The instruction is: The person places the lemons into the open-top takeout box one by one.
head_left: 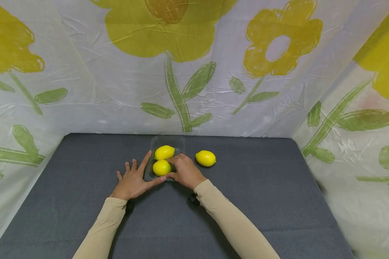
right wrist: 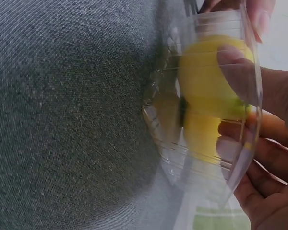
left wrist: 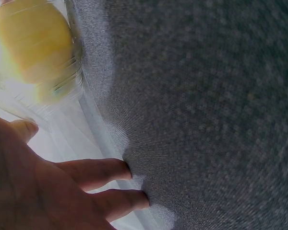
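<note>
A clear plastic container [head_left: 178,141] holds two yellow lemons, a far lemon [head_left: 164,152] and a near lemon [head_left: 161,168]. My right hand [head_left: 185,170] reaches over the container's right rim and grips the near lemon between thumb and fingers. Through the clear wall in the right wrist view, the thumb [right wrist: 235,72] lies against that lemon [right wrist: 201,72]. With fingers spread, my left hand [head_left: 133,181] steadies the container, index finger along its left side and thumb at its near edge. The other left fingers [left wrist: 120,199] reach down to the cloth in the left wrist view.
A third lemon [head_left: 205,158] lies on the table to the right of the container. Dark grey cloth covers the table [head_left: 262,194]. A white curtain [head_left: 116,90] printed with yellow flowers hangs behind the table and along its sides.
</note>
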{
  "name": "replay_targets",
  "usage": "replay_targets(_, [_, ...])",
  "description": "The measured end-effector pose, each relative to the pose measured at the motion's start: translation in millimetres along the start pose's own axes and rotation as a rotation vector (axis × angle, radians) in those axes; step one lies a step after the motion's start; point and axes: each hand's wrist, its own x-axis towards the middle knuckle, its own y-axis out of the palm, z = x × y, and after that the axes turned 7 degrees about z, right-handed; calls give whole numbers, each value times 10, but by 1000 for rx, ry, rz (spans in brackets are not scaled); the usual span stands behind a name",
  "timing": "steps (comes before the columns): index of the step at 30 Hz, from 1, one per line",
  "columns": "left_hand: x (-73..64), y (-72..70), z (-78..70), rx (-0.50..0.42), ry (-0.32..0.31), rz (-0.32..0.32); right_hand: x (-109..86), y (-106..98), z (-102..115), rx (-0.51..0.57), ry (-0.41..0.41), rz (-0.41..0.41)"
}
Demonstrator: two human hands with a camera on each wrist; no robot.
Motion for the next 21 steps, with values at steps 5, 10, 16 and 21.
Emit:
replay_targets(5, [4,-1,-5,-2,1,1,-12,-15,-3,28,4,-15])
replay_targets(10, [-2,-9,-8,0,2,2,-31,-6,-7,45,3,-40])
replay_targets(16, [-5,-12,-10,3,5,-3,-66,2,-30,69,-1,-69])
replay_targets(21, [-13,-12,-11,2,7,-6,-108,-18,-46,155,15,-83])
